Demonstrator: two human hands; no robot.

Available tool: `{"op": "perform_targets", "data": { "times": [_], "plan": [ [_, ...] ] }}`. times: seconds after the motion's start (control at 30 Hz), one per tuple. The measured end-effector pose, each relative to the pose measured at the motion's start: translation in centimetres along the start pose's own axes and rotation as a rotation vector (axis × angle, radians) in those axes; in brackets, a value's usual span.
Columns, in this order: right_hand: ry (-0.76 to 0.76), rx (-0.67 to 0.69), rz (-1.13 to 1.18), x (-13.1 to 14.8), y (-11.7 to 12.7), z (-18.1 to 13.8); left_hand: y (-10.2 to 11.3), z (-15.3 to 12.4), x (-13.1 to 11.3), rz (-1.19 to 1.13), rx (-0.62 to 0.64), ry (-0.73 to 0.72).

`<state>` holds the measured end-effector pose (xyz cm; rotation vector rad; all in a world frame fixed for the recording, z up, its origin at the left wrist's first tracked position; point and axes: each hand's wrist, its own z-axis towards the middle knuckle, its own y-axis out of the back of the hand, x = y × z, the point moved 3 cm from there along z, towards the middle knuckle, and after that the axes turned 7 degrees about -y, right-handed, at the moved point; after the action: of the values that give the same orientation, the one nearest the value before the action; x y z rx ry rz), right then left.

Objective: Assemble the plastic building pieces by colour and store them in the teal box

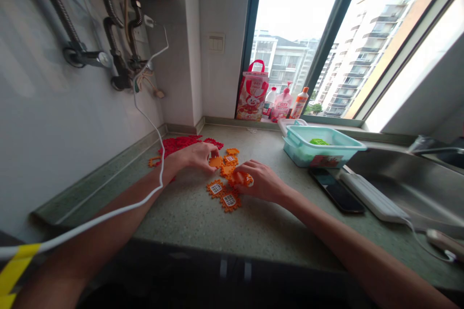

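Note:
Several orange toothed plastic tiles (227, 170) lie on the speckled counter (203, 217), two of them (222, 194) with white grid windows. My left hand (197, 155) pinches one orange tile (216, 161) at the pile's left edge. Over the right side of the pile, my right hand (261, 181) is curled around another orange tile (242, 178). Behind my left hand lies a heap of red tiles (183, 144).
A teal plastic box (321, 150) holding something green stands at the right, with a dark phone (337, 192) and a white power strip (373, 198) in front of it. A steel sink (409, 178) follows. Bottles and a red bag (253, 91) line the windowsill. A white cable (152, 125) hangs across the left.

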<state>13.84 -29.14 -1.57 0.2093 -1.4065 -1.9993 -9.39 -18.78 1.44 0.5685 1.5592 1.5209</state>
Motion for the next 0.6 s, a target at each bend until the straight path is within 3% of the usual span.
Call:
{"op": "perform_targets", "data": {
  "times": [0.1,0.2,0.4,0.6],
  "plan": [
    [-0.012,0.037,-0.015,0.0,-0.1,-0.1,-0.6,0.5,-0.6,-0.063,-0.108,-0.101],
    [-0.025,0.053,-0.024,-0.1,-0.3,-0.1,-1.8,1.0,-1.0,-0.055,-0.15,-0.111],
    [-0.035,0.038,-0.028,-0.4,-0.5,-0.1,-3.3,1.5,-0.7,-0.1,-0.131,-0.084],
    [-0.078,-0.092,0.053,-2.0,2.1,-0.4,-3.3,1.4,-0.6,-0.143,-0.095,-0.038]
  ]
}}
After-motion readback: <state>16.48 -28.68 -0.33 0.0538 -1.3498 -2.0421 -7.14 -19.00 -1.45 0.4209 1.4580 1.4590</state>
